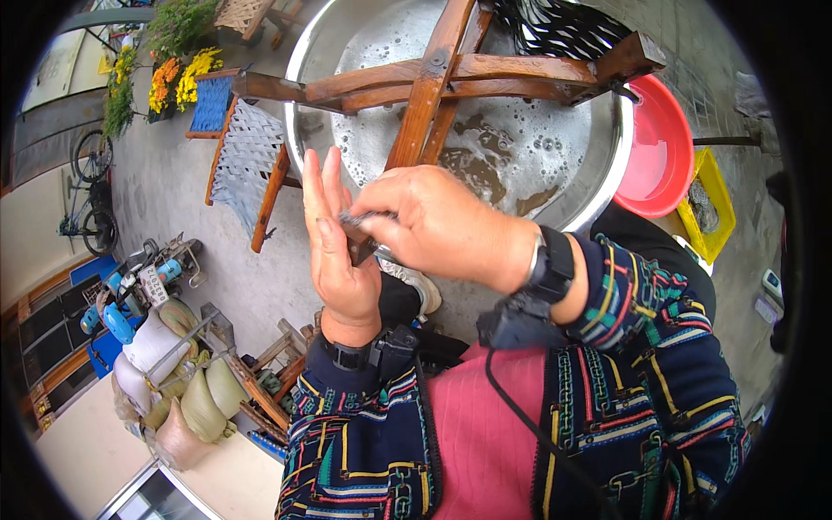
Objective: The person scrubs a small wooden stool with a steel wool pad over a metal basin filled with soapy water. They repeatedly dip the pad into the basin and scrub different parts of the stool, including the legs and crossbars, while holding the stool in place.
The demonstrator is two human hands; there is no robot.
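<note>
A wooden folding stool frame (416, 123) with crossed legs lies over a large metal basin (604, 175). Black woven strapping (565, 29) hangs from its far end. My right hand (442, 224) pinches a grey scrubber (370, 216), possibly steel wool, at the frame's near end. That end, a dark wooden bar (361, 250), is partly covered by my fingers. My left hand (341, 260) stands upright beside the bar, its palm facing it and fingers extended. Whether the palm bears on the wood is hard to see. Sudsy, brownish water (481, 156) fills the basin's bottom.
Right of the basin are a red plastic tub (656, 149) and a yellow crate (718, 208). A stool with grey woven strapping (250, 149) stands to the left. Farther left are potted flowers (166, 84), a bicycle (94, 195), a motorbike (143, 279) and stuffed sacks (188, 383).
</note>
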